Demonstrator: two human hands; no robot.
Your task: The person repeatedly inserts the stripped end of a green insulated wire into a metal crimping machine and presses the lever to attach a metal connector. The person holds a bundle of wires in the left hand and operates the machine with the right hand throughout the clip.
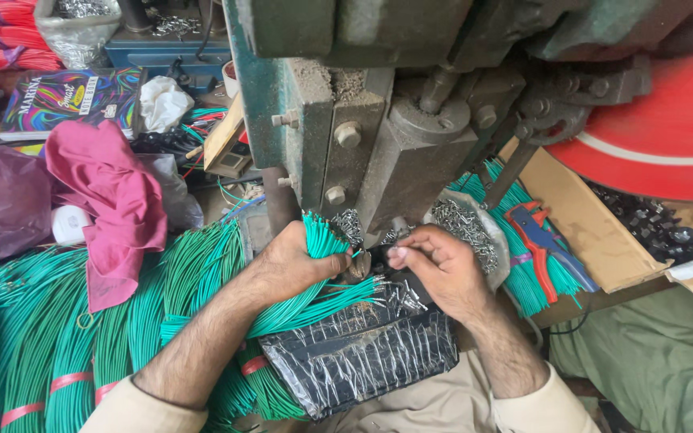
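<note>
My left hand [294, 261] grips a bundle of green wires [318, 236], their cut ends pointing up beside the base of a grey-green press machine [378, 136]. My right hand [435, 269] is pinched on something small, probably a wire end or metal terminal, right under the press head near a pile of small metal terminals [463, 224]. Finished wires with metal tips [362, 289] lie across a black foil-wrapped block [362, 353] on my lap.
Large bundles of green wire [58, 321] fill the left. A pink cloth [110, 200], purple bag [2, 204] and colourful box [70, 100] lie behind. A red-and-blue wire stripper [539, 240] rests on more green wires by a cardboard box [587, 224]. A red flywheel [667, 120] is at right.
</note>
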